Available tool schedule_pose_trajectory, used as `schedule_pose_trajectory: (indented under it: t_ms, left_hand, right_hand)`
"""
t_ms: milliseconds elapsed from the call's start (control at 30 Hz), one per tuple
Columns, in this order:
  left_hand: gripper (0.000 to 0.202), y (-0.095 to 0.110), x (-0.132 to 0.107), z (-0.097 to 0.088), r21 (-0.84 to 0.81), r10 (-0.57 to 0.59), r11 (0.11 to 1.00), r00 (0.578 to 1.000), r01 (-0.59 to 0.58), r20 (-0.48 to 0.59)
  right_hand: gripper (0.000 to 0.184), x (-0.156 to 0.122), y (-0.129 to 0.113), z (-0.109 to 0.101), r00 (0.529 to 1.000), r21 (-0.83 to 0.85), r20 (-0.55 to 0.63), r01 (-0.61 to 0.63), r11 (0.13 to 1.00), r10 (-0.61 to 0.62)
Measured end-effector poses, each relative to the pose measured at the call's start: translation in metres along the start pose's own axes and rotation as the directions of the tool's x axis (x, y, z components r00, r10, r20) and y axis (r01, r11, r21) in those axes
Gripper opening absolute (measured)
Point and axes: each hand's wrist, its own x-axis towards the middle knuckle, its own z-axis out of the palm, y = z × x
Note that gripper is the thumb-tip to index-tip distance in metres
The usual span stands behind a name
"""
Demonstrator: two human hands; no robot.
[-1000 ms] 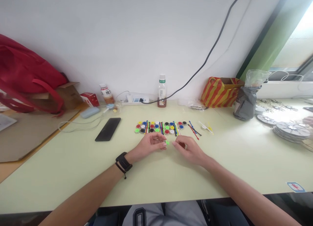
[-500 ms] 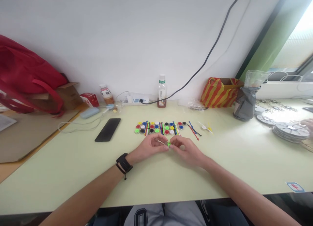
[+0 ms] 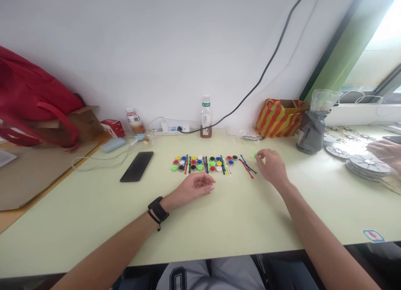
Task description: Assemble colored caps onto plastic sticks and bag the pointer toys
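My left hand point(image 3: 199, 186) rests low over the table, fingers curled and thumb apart from them, with nothing I can clearly make out between. Just beyond it are small round pieces with coloured centres point(image 3: 200, 167), set in groups with thin coloured arrow-shaped sticks point(image 3: 206, 164) between them. My right hand point(image 3: 272, 166) is farther out to the right, its fingertips pinched at a small bright-green piece point(image 3: 255, 155), mostly hidden by the fingers. To its left lie loose sticks, a red one point(image 3: 247, 169) among them.
A black phone point(image 3: 137, 166) lies left. At the wall stand a bottle point(image 3: 206, 118), a power strip point(image 3: 175, 128) and a striped bag point(image 3: 275, 118). Stacked grey discs point(image 3: 368, 166) sit right, near another person's hand point(image 3: 387, 152). A black cable point(image 3: 263, 68) hangs across.
My hands have come apart. The right has moved outward and right with a green piece at its fingertips, over where white and yellow pieces lay. The left has stayed nearly in place.
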Motion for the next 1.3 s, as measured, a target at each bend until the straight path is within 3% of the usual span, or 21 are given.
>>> schedule_pose_trajectory:
  t_ms: [133, 367, 533, 667, 867, 1067, 1300]
  left_hand:
    - [0.031, 0.001, 0.001, 0.0, 0.002, 0.007, 1.0, 1.0, -0.007, -0.004]
    - [0.029, 0.0, 0.001, 0.0, 0.017, 0.022, 1.0, 1.0, -0.023, 0.016]
    - [0.028, 0.001, 0.001, 0.001, 0.024, 0.029, 0.999, 0.999, -0.03, 0.03]
    - [0.029, 0.002, 0.0, 0.001, 0.031, 0.037, 0.999, 0.999, -0.038, 0.038]
    - [0.03, 0.003, 0.0, 0.001, 0.04, 0.03, 0.999, 0.999, -0.032, 0.045]
    - [0.029, 0.004, 0.0, 0.001, 0.046, 0.028, 0.998, 0.998, -0.03, 0.058]
    - [0.029, 0.003, 0.001, 0.0, 0.045, 0.03, 0.998, 0.997, -0.033, 0.066]
  right_hand:
    - [0.014, -0.002, 0.007, 0.009, 0.981, -0.19, 0.191, 0.027, 0.981, 0.01]
    - [0.015, 0.003, 0.005, 0.012, 0.983, -0.273, 0.142, -0.07, 0.959, 0.113]
    - [0.017, 0.002, 0.003, 0.01, 0.996, -0.163, 0.076, -0.025, 0.986, 0.038]
    - [0.016, -0.001, -0.007, 0.007, 0.972, 0.011, 0.211, 0.101, 0.995, -0.101]
    - [0.012, -0.004, -0.019, 0.006, 0.935, -0.062, 0.336, 0.139, 0.988, -0.11]
    - [0.013, -0.002, -0.017, 0.009, 0.944, -0.034, 0.322, 0.084, 0.996, -0.069]
    - [0.016, 0.002, -0.01, 0.01, 0.975, -0.022, 0.221, -0.013, 1.0, 0.018]
